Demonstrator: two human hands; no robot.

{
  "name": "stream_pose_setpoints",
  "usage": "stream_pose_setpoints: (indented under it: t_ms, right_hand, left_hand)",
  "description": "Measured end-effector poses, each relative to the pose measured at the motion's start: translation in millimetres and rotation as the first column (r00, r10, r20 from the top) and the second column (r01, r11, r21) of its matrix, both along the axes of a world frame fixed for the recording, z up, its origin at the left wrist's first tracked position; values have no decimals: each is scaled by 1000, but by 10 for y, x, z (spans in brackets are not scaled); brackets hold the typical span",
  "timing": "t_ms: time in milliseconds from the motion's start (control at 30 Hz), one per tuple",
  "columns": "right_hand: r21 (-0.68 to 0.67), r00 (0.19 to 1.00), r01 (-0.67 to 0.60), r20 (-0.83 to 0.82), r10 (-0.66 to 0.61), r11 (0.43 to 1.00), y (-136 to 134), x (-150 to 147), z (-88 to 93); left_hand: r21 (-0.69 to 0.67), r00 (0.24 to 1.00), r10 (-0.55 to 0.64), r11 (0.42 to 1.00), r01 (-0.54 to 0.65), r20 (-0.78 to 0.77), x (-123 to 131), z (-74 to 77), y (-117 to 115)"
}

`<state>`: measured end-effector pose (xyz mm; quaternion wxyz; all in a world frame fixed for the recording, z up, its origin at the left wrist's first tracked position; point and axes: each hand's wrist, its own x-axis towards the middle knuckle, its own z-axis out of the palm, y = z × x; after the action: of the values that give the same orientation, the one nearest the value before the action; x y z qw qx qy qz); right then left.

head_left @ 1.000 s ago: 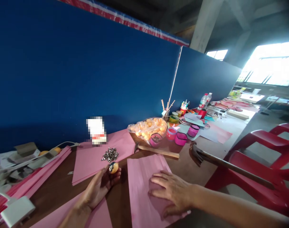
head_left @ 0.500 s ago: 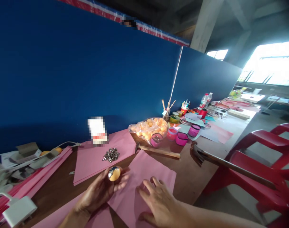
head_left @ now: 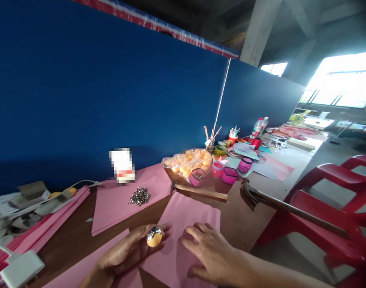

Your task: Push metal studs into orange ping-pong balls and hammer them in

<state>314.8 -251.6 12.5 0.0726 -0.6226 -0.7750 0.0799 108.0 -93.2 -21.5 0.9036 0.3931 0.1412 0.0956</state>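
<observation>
Looks part-finished, with shiny metal (head_left: 154, 231) atop the orange ball (head_left: 154, 241), bare orange below, and loose metal pieces (head_left: 140, 196) unused at its eleven o'clock; held in the loosely curled left hand (head_left: 131, 249), at its two o'clock, and at nine o'clock from the open right hand (head_left: 209, 250) over pink paper (head_left: 189, 206)

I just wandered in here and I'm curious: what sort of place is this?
Probably a craft workshop, though I can't be sure: the worktable holds pink sheets, a bag of orange balls and a hammer.
</observation>
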Motion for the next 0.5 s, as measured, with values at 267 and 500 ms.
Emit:
stream_pose_setpoints:
  t_ms: [267, 500]
  right_hand:
    - [417, 839, 454, 97, -535, 788, -391, 1448, 87]
    - [373, 503, 710, 324, -801, 597, -1096, 2759, -298]
  left_hand:
    - [-5, 1000, 14, 1000, -14, -12, 3, -56, 17]
    - [-8, 1000, 20, 1000, -20, -16, -3, 44, -7]
